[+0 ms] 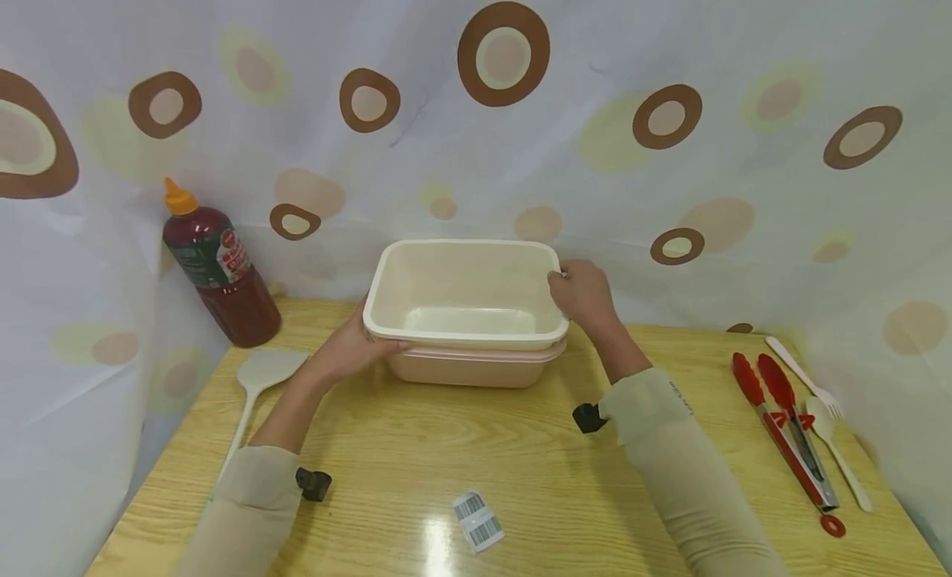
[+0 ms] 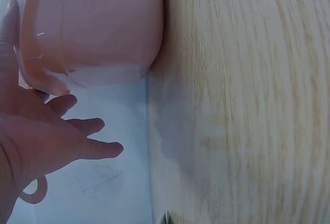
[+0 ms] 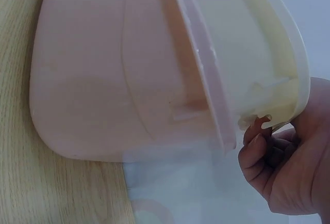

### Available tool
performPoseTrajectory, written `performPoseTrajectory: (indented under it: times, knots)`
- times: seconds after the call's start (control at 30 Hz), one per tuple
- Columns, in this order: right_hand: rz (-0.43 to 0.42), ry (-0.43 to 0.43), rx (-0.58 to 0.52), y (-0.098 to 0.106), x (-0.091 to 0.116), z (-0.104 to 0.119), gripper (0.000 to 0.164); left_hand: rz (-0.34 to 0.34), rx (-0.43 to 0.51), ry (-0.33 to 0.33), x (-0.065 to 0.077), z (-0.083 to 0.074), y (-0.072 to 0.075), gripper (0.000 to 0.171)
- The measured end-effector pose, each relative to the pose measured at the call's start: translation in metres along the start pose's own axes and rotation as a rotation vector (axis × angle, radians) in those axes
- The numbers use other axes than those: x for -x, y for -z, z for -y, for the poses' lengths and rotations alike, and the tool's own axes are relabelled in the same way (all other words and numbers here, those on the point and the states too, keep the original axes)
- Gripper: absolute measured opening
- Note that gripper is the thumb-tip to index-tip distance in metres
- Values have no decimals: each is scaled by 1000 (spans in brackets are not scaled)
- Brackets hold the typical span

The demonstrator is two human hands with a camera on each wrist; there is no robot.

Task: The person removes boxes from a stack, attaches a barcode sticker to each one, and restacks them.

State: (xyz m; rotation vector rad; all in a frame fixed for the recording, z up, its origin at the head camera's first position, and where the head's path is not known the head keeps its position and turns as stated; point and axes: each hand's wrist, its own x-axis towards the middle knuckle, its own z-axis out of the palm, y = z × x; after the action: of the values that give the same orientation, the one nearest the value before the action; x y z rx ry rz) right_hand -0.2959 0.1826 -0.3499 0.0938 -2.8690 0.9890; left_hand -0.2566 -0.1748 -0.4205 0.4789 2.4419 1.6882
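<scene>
A cream plastic basin (image 1: 476, 292) sits nested in a pink basin (image 1: 468, 370) at the back of the table, its right end raised in the right wrist view. My right hand (image 1: 583, 294) grips the cream basin's right end, fingers curled at the handle opening below its rim (image 3: 304, 74). On the left, my left hand (image 1: 357, 345) touches the basins' near corner, with the thumb along the pink rim. The left wrist view shows its other fingers (image 2: 95, 149) straight and spread beside the pink basin's end.
A red sauce bottle (image 1: 223, 271) stands at the back left, near a white spatula (image 1: 253, 383). Red-handled tongs (image 1: 788, 436), a fork (image 1: 806, 374) and a spoon (image 1: 836, 449) lie at the right. A barcode label (image 1: 478, 521) is in front. A patterned curtain (image 1: 446, 172) hangs behind.
</scene>
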Motion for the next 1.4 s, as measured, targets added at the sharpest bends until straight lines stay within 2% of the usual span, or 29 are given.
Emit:
performPoseTrajectory:
  times: [0.3, 0.4, 0.47, 0.63, 0.8, 0.9, 1.1, 1.4]
  knots:
    - [62, -15, -78, 15, -5, 10, 42, 36, 11, -22, 3, -1, 0, 97]
    - [69, -6, -82, 25, -6, 17, 42, 45, 3, -6, 3, 0, 0, 94]
    - [60, 0, -87, 33, -7, 21, 43, 41, -34, 35, 4, 0, 0, 97]
    - [12, -10, -117, 58, -6, 29, 46, 27, -145, 141, 6, -3, 1, 114]
    - [-5, -19, -171, 92, -1, 36, 47, 44, -242, 162, 6, -6, 3, 119]
    - [-26, -23, -209, 114, 4, 34, 50, 52, -226, 156, 6, -6, 5, 118]
    - [-80, -55, -354, 156, 18, 8, 58, 34, -162, 135, 4, -4, 3, 117]
    - [-95, -188, -504, 209, 48, -72, 75, 19, -66, 106, 2, 0, 0, 113]
